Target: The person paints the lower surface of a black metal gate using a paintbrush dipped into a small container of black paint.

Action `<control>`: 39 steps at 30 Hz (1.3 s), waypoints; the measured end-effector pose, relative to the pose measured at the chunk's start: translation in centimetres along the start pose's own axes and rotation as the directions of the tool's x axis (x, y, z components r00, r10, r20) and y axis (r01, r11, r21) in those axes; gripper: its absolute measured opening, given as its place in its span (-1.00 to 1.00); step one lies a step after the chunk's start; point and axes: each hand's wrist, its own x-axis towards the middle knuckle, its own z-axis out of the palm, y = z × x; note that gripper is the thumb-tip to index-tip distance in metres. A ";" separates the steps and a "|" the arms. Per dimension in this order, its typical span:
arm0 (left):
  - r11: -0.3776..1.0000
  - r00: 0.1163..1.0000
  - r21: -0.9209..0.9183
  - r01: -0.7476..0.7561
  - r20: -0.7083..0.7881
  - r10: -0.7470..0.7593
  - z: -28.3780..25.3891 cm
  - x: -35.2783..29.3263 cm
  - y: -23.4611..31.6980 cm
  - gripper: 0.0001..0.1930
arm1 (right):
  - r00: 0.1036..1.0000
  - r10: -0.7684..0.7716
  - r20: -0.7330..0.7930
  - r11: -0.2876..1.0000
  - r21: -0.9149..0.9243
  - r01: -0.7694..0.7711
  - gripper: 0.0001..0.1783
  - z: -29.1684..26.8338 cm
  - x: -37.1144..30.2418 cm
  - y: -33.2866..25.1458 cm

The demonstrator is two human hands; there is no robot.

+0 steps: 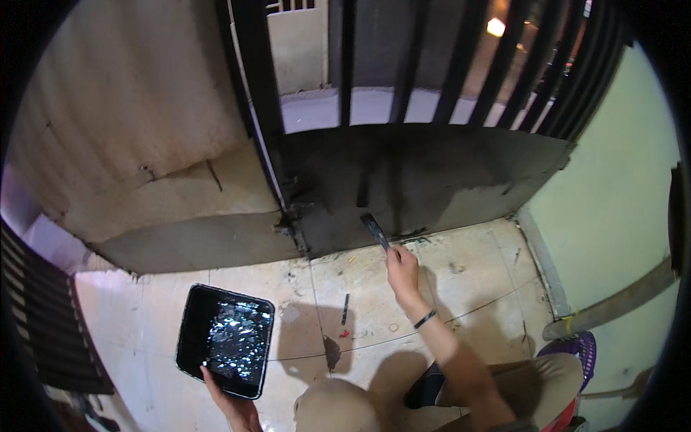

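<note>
My left hand grips the near rim of a black square tray, thumb over the edge. Glossy dark paint shines inside it under the light. In my right hand, fingers closed, is a dark paintbrush, its head pointing up and away toward the lower metal panel of a barred gate. I cannot tell whether the bristles touch the panel. A darker vertical streak runs on the panel just above the brush head.
A brownish sheet panel stands left of the gate, a pale green wall on the right. Dark spots and a thin dark strip mark the tiled floor. A purple perforated item lies beside my leg. Dark slats line the far left.
</note>
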 end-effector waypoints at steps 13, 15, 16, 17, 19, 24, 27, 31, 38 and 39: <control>0.989 0.964 0.127 0.072 0.245 -0.102 12.0 -1.3 3.3 -0.42 | 0.820 -0.181 0.542 0.848 -0.336 0.409 -0.71 -24.8 4.3 -13.3; 0.987 0.957 0.145 0.076 0.266 -0.113 14.1 -2.0 3.0 -0.42 | 0.902 0.084 0.423 0.961 -0.274 0.039 -0.70 -28.2 4.1 -12.9; 0.984 0.950 0.150 0.096 0.281 -0.135 15.4 -2.1 2.0 -0.42 | 0.931 0.043 0.363 0.977 -0.210 0.036 -0.69 -30.3 4.2 -12.3; 0.981 0.948 0.165 0.101 0.282 -0.146 17.0 -2.6 0.9 -0.43 | 0.953 0.016 0.302 0.989 -0.144 0.029 -0.68 -32.1 4.3 -11.0; 0.964 0.939 0.242 0.114 0.291 -0.184 18.4 -2.8 -0.7 -0.43 | 0.979 0.036 0.201 0.999 -0.006 -0.036 -0.67 -34.5 5.8 -8.0; 0.870 0.935 0.473 0.139 0.227 -0.273 21.9 -4.3 -6.3 -0.38 | 0.994 0.048 0.097 0.991 0.117 -0.059 -0.63 -36.6 8.9 -4.3; 0.751 0.877 0.592 0.294 0.145 -0.458 24.0 -5.3 -11.5 -0.32 | 0.992 -0.071 0.103 0.978 0.202 0.049 -0.64 -37.6 9.6 -2.9; 0.602 0.722 0.651 0.462 0.118 -0.682 23.6 -4.9 -18.4 -0.34 | 0.973 -0.072 0.217 0.940 0.341 -0.006 -0.60 -37.3 9.3 -3.0; 0.549 0.653 0.713 0.435 0.170 -0.738 28.7 -6.0 -26.5 0.00 | 0.959 -0.137 0.249 0.972 0.221 0.081 -0.68 -35.1 8.8 -2.4; 0.561 0.639 0.719 0.410 0.213 -0.739 30.2 -6.0 -27.3 0.02 | 0.958 -0.109 0.265 0.981 0.186 0.060 -0.74 -35.3 9.1 -2.2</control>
